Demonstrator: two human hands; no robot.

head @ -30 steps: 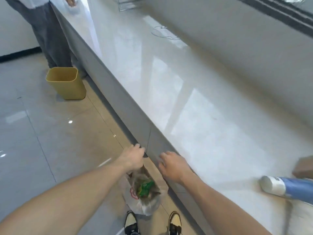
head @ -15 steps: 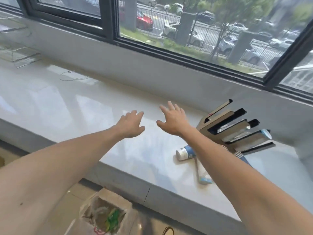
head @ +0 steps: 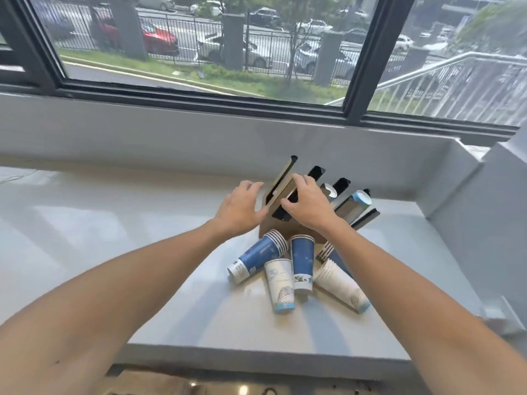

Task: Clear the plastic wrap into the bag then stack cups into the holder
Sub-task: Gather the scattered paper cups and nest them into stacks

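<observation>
Both hands moved from bag at floor up to holder [head: 288,201] on desk [head: 114,223]; left hand [head: 239,208] flat against its side, right hand [head: 306,208] gripping slot edge; wrap step seemingly done; cups [head: 288,269] lying loose before holder, mostly unstacked; one slot already filled.

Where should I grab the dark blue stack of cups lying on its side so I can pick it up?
Grip the dark blue stack around its middle, coming down from above. It lies flat on the counter, rims toward the holder, and its round side is open on the left, so fingers can probably wrap it there. Both hands are at the holder.
</observation>
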